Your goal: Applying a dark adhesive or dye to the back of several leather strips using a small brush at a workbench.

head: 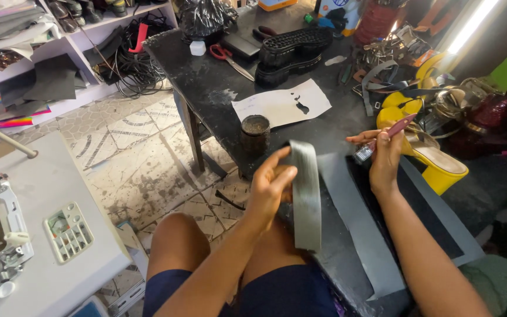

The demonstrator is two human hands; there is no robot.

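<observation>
Fingers of left hand [270, 183] pinch grey strip [306, 196]; right hand [385, 159] grips brush [382, 137].

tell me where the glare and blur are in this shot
Head view: a bright light strip blows out the top right corner; the grey strip in the left hand shows a soft sheen; the right hand and brush stay fairly sharp; edges bend slightly.

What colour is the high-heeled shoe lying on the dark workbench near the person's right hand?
Bright yellow high-heeled shoe, with a tan insole, seen clearest in the head view, beside the right hand.
</observation>
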